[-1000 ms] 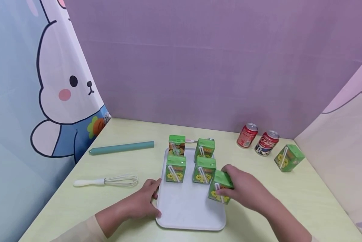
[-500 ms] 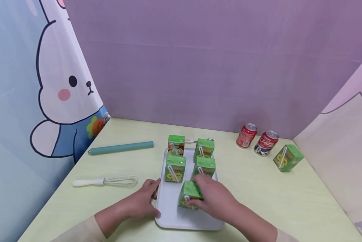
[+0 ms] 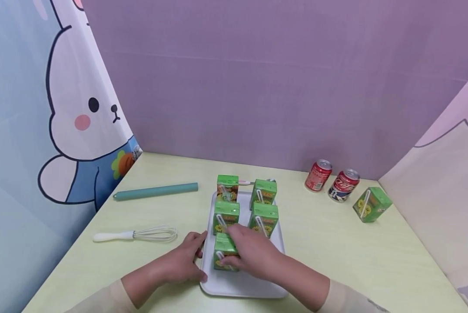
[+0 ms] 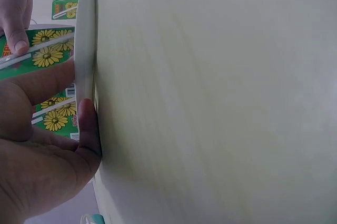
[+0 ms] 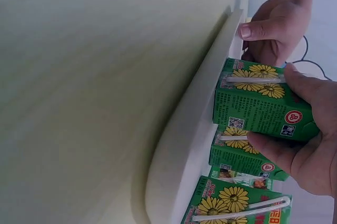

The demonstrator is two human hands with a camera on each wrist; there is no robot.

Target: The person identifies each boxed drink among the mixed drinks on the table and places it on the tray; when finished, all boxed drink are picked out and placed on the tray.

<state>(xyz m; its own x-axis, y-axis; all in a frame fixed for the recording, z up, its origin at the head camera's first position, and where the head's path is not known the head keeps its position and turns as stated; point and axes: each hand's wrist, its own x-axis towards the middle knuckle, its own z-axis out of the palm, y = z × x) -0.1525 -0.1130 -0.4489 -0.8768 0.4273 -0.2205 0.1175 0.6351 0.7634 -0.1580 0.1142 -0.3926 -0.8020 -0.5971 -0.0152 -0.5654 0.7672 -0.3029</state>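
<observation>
My right hand (image 3: 257,254) grips a green juice box (image 3: 223,250) with yellow flowers and a white straw, thumb and fingers on opposite sides. The box is upright at the left of the white tray (image 3: 257,287), just in front of another juice box (image 3: 227,211). In the right wrist view, the held juice box (image 5: 258,105) has its base right at the tray surface. My left hand (image 3: 183,261) holds the tray's left edge; a fingertip (image 4: 88,113) lies against its outer side in the left wrist view. Several more juice boxes stand in two columns farther back.
Left of the tray lie a whisk (image 3: 140,235) and a teal rod (image 3: 155,191). Two red cans (image 3: 318,176) and a separate juice box (image 3: 372,204) stand at the back right. A pink-handled utensil (image 3: 246,182) lies partly hidden behind the tray. A purple backdrop (image 3: 257,87) rises behind the table.
My right hand has carried the juice box leftward from the tray's right edge, across to its left side. The left hand has kept its place on the tray.
</observation>
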